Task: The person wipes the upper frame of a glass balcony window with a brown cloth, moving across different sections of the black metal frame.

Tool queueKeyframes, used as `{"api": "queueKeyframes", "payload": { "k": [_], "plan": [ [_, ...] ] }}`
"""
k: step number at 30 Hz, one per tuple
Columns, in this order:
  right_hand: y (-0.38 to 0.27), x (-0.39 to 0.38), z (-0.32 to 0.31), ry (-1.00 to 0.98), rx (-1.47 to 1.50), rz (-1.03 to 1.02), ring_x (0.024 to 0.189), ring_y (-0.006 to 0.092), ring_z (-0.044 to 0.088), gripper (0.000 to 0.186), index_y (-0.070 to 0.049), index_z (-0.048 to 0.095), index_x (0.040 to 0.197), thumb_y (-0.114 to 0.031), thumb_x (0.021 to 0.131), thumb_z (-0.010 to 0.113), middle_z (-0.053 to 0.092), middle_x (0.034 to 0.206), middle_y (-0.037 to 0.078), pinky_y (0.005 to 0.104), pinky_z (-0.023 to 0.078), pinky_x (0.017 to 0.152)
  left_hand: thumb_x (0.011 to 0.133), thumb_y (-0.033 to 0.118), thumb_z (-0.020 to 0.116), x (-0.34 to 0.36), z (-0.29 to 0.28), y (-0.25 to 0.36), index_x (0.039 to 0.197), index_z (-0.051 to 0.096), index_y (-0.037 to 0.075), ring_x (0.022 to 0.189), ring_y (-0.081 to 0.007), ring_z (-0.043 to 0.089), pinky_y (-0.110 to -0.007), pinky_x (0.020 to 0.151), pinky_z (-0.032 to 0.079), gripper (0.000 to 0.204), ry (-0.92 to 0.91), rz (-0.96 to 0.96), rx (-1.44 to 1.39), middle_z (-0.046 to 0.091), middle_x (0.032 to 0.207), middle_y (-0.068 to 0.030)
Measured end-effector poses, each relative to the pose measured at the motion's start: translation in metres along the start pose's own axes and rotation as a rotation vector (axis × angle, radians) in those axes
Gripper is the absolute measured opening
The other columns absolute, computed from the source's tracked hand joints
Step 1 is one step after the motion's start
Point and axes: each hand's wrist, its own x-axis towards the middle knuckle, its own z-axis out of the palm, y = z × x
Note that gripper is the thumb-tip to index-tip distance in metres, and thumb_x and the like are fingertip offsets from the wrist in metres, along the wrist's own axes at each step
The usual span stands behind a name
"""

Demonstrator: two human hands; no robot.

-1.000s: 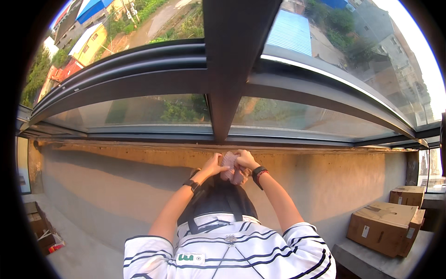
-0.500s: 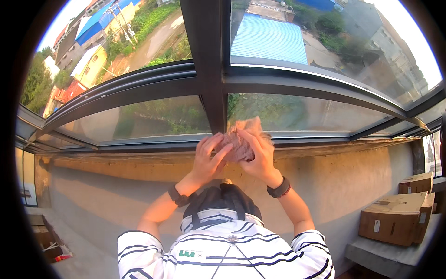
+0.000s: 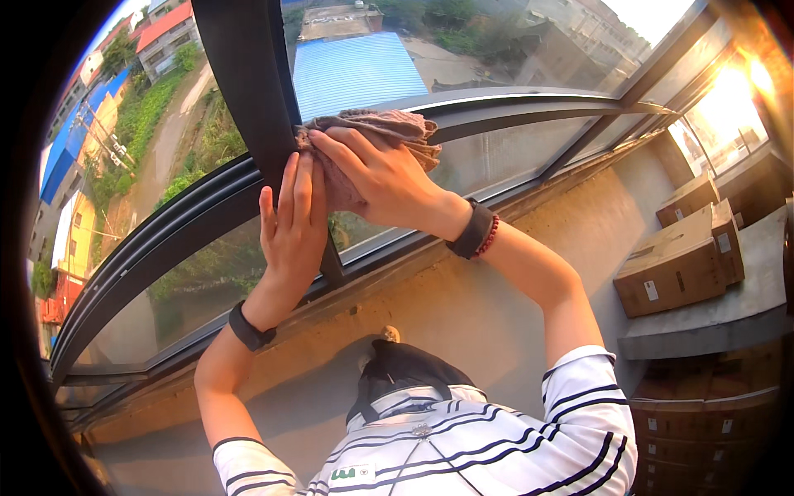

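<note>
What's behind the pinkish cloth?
Visible past its edges: dark window frame and, farther off outside, a blue roof. Whatever lies directly behind the cloth can't be seen; the right hand partly covers the cloth too.

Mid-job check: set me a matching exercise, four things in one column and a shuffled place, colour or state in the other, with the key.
Things:
1. cloth
2. right hand
3. beaded bracelet
4. corrugated roof

Descriptions:
A. blue, outdoors
B. pinkish brown, bunched up
C. red, beside a dark wristband
D. fingers lying over fabric

Pairs: 1-B, 2-D, 3-C, 4-A
</note>
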Motion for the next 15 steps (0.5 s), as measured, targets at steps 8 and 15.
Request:
{"api": "queueKeyframes", "payload": {
  "k": [8, 15],
  "plan": [
    [0.017, 0.002, 0.016, 0.165, -0.039, -0.094, 0.101, 0.0302, 0.058, 0.064, -0.003, 0.049, 0.126, -0.006, 0.066, 0.069, 0.056, 0.114, 0.011, 0.0403, 0.047, 0.084, 0.083, 0.008, 0.055, 0.017, -0.009, -0.001, 0.115, 0.062, 0.005, 0.116, -0.0149, 0.054, -0.035, 0.111, 0.028, 0.032, -0.012, 0.095, 0.094, 0.060, 0.117, -0.0026],
    [0.067, -0.016, -0.013, 0.190, 0.081, -0.136, 0.091, 0.0274, 0.064, 0.049, -0.006, 0.054, 0.115, -0.015, 0.070, 0.071, 0.062, 0.102, 0.010, 0.0388, 0.052, 0.074, 0.079, 0.006, 0.056, 0.058, -0.009, 0.031, 0.107, 0.061, 0.003, 0.107, -0.0170, 0.057, -0.039, 0.112, 0.027, 0.029, -0.063, 0.097, -0.064, 0.060, 0.109, -0.0046]
  ]
}}
